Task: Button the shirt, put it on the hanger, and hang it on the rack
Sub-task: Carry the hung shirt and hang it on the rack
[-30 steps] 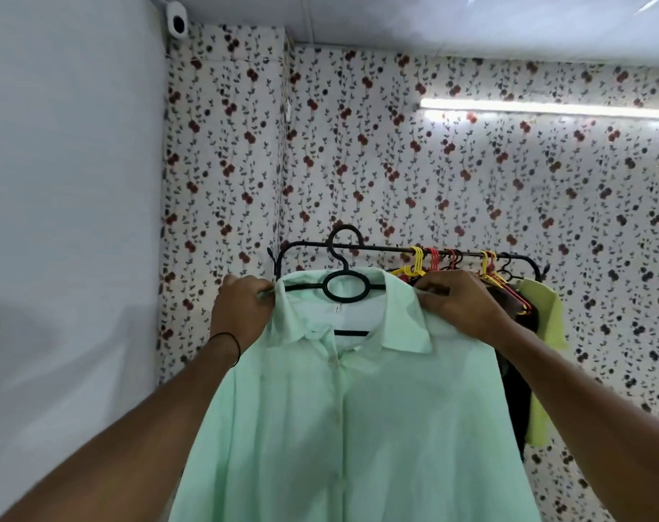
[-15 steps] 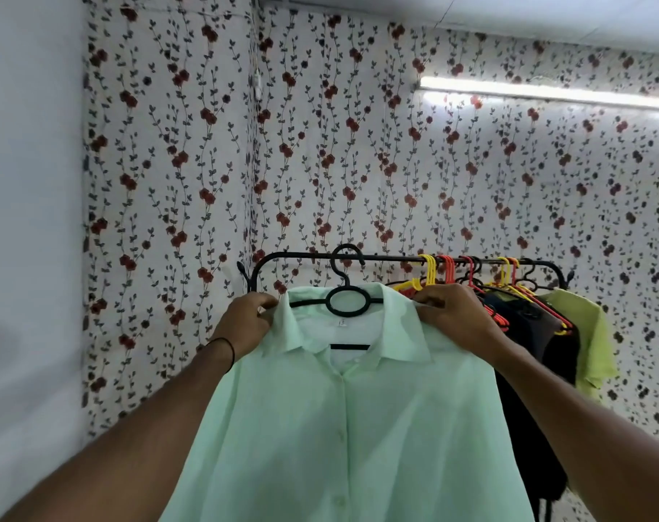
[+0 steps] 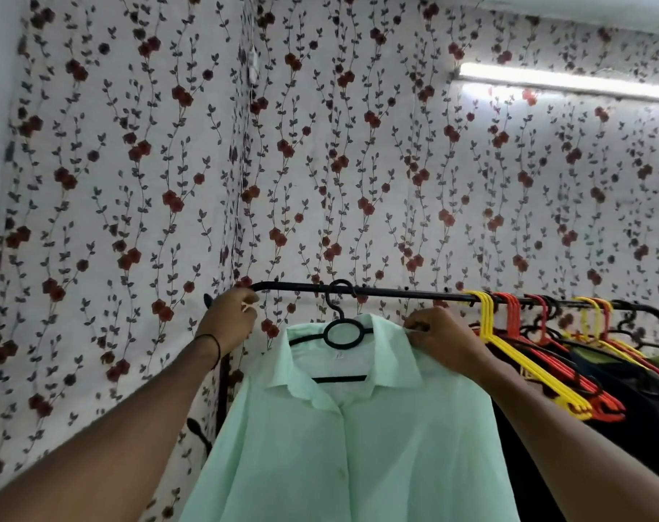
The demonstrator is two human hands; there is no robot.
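My right hand [image 3: 446, 342] pinches the shirt [image 3: 358, 446]'s shoulder at 3 o'clock of the hanger [image 3: 339, 379], which I should level on the rack [image 3: 395, 294].

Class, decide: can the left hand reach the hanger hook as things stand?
Probably yes: the left hand is by the rail, and only bare rail lies between it and the hook.

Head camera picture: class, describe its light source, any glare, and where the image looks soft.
Head view: the tube light at upper right burns out white, with glare on the wallpaper around it; head view: the shirt is evenly lit, without hard shadows; head view: flowers toward the left edge look softer.
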